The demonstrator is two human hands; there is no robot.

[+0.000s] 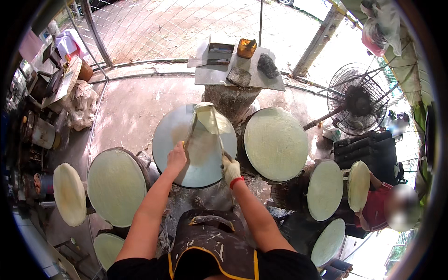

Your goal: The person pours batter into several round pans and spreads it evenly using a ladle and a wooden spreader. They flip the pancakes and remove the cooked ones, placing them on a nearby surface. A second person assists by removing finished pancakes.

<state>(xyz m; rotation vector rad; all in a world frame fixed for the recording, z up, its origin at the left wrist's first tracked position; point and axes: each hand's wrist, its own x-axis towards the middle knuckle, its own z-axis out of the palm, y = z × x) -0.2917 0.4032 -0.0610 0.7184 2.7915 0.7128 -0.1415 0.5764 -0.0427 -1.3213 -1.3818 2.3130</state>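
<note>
In front of me is a round flat griddle (163,136), its grey surface mostly bare with brownish patches. A thin pale sheet (212,119), apparently of batter or dough, is gathered near its far edge between two long tools. My left hand (176,156), bare, grips the yellow-ended handle of a long thin blade (190,131) reaching to the sheet's left side. A pale knitted glove covers my right hand (231,168), with a red band at the wrist. It holds the dark handle of a long thin stick (218,135), whose far part crosses the sheet.
Round griddles coated in pale batter stand at right (276,143) and left (116,187). Beyond is a small table (257,78) with an orange container (246,48). A fan (357,99) stands at right, near a person in red (376,206) holding a pale disc (358,185).
</note>
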